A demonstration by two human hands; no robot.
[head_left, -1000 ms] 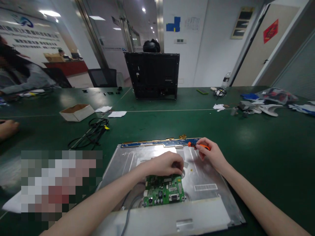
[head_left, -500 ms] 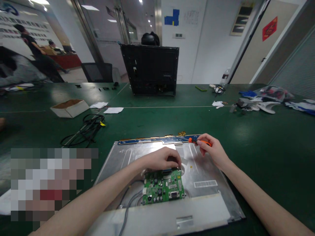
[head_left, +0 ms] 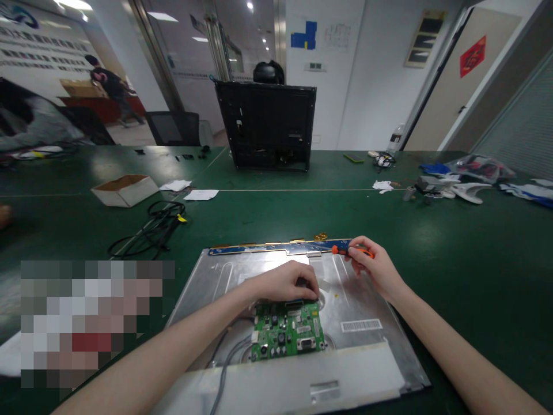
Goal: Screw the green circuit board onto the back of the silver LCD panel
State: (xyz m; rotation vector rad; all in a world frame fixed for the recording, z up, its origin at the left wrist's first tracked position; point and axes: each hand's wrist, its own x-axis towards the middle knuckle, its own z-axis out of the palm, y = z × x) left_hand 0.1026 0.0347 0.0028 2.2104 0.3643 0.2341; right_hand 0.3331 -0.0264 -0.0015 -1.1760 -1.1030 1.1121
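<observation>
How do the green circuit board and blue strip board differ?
The green circuit board is squarish, near the middle of the metal panel; the blue strip board is narrow, along its far edge. The left hand touches the green one; the right hand, holding a screwdriver, is by the blue one's end. Both lie on the panel.

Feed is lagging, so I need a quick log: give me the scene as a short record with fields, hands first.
left hand: fingers curled over the far edge of the green board; grip hidden
right hand: holds orange screwdriver by the blue strip
board: lies on the metal panel
panel: flat on the green table, strip along its far edge
nearby: black cable and box to the left; black casing upright beyond
</observation>
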